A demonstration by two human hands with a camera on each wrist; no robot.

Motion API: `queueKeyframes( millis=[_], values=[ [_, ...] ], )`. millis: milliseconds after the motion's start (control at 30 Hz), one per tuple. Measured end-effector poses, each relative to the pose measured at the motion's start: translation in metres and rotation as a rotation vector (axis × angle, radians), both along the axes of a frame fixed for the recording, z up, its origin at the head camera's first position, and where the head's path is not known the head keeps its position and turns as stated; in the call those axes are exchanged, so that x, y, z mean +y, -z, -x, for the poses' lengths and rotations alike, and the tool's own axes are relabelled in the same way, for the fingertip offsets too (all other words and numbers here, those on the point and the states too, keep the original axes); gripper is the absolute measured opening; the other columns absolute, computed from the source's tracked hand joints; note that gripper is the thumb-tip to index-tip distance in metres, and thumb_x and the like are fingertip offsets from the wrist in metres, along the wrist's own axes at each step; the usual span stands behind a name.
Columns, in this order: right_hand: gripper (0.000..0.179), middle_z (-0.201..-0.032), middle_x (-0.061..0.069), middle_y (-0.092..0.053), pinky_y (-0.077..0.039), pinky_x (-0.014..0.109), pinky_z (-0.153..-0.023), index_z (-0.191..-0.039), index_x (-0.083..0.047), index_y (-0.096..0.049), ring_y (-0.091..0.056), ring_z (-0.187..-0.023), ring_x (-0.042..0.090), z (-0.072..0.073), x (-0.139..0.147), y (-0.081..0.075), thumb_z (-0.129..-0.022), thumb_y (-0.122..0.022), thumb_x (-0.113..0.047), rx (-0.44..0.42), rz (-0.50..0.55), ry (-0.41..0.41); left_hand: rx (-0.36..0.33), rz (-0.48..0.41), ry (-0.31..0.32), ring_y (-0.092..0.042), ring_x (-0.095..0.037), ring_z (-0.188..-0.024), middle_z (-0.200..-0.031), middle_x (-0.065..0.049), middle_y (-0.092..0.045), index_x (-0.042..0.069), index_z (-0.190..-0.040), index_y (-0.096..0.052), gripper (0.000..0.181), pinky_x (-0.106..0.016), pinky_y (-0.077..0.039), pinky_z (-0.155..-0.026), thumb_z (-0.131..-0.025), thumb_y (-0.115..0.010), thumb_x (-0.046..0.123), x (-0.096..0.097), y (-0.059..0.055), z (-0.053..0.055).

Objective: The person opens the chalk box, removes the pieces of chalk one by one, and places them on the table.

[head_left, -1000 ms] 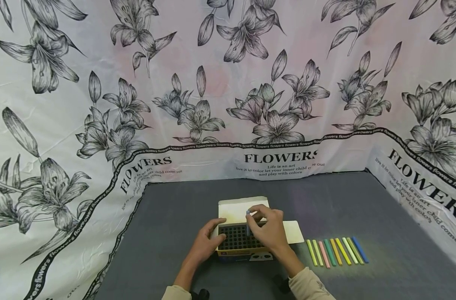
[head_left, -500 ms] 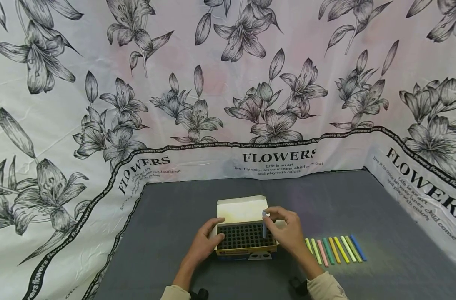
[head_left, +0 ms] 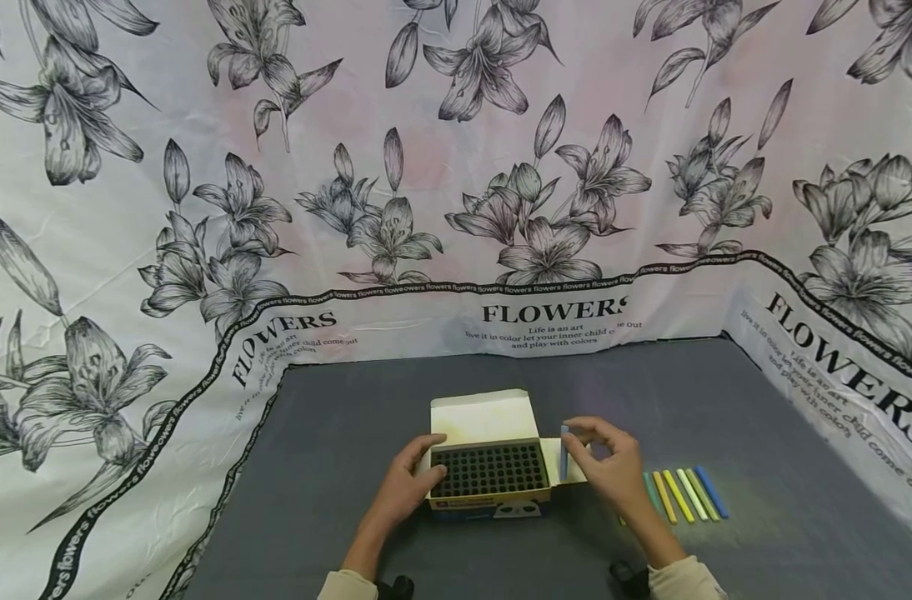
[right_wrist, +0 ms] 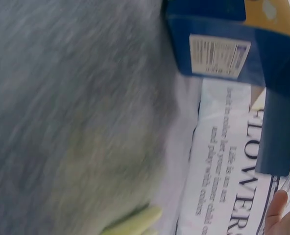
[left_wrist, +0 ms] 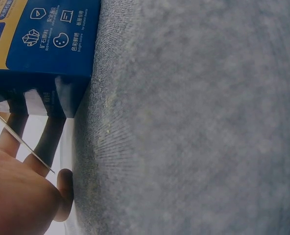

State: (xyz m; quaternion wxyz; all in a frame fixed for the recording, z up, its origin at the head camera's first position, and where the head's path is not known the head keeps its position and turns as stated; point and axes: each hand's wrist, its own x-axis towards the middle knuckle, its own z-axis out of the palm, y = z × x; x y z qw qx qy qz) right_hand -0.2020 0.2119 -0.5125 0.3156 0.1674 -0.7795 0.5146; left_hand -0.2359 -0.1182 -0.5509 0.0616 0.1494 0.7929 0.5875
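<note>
An open chalk box [head_left: 493, 507] with a dark insert of many holes [head_left: 489, 469] stands on the table. My left hand [head_left: 405, 483] grips its left end, thumb at the near corner; the left wrist view shows fingers against the blue box wall [left_wrist: 52, 93]. Just right of the box, over its white side flap [head_left: 574, 468], my right hand [head_left: 613, 471] pinches a light-blue chalk stick [head_left: 564, 454] near its top, the stick upright. Only part of the right hand [right_wrist: 282, 215] enters the right wrist view, and the held stick is out of that frame.
Chalk sticks lie in a row right of the box, among them a yellow stick [head_left: 679, 496] and a blue stick [head_left: 712, 492]; my right forearm hides some. The box's white lid [head_left: 482, 414] stands raised behind it. A flower-print curtain [head_left: 561, 329] borders the grey table [head_left: 366, 392].
My right hand has carried the light-blue chalk stick rightward, from over the holes to beyond the box's right edge. My left hand stays on the box.
</note>
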Motion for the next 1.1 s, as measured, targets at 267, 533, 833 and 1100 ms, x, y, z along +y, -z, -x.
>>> queueKeyframes(
  millis=[267, 533, 833, 1100],
  values=[
    [0.027, -0.077, 0.011, -0.074, -0.047, 0.011, -0.087, -0.109, -0.002, -0.074, -0.067, -0.078, 0.003, -0.009, 0.026, 0.005, -0.085, -0.073, 0.011, -0.048, 0.024, 0.049, -0.004, -0.004, -0.006, -0.053, -0.028, -0.111, -0.155, -0.012, -0.048, 0.027, -0.143, -0.056, 0.047, -0.038, -0.046, -0.079, -0.098, -0.067, 0.016, 0.0, 0.0, -0.001],
    [0.027, -0.078, 0.007, -0.074, -0.042, 0.01, -0.096, -0.111, -0.002, -0.074, -0.065, -0.084, -0.001, -0.021, 0.056, 0.005, -0.087, -0.073, 0.009, -0.105, 0.021, 0.107, -0.002, 0.007, -0.006, -0.053, -0.024, -0.104, -0.153, -0.013, -0.049, 0.026, -0.144, -0.056, 0.048, -0.037, -0.046, -0.077, -0.099, -0.066, 0.016, 0.0, 0.0, 0.0],
    [0.021, -0.075, 0.004, -0.075, -0.041, 0.008, -0.089, -0.109, 0.001, -0.074, -0.064, -0.078, -0.005, -0.032, 0.096, 0.004, -0.089, -0.073, 0.006, -0.148, -0.037, 0.219, -0.008, -0.012, -0.002, -0.053, -0.024, -0.1, -0.152, -0.013, -0.05, 0.024, -0.144, -0.056, 0.048, -0.037, -0.046, -0.075, -0.099, -0.066, 0.014, 0.0, -0.001, 0.0],
    [0.02, -0.079, -0.004, -0.076, -0.045, 0.012, -0.078, -0.113, -0.002, -0.073, -0.06, -0.083, -0.011, -0.042, 0.136, 0.002, -0.097, -0.071, -0.014, -0.332, -0.135, 0.288, -0.01, -0.021, -0.016, -0.052, -0.027, -0.11, -0.154, -0.011, -0.049, 0.025, -0.144, -0.056, 0.048, -0.038, -0.045, -0.078, -0.098, -0.067, 0.014, 0.0, 0.0, 0.0]
  ],
)
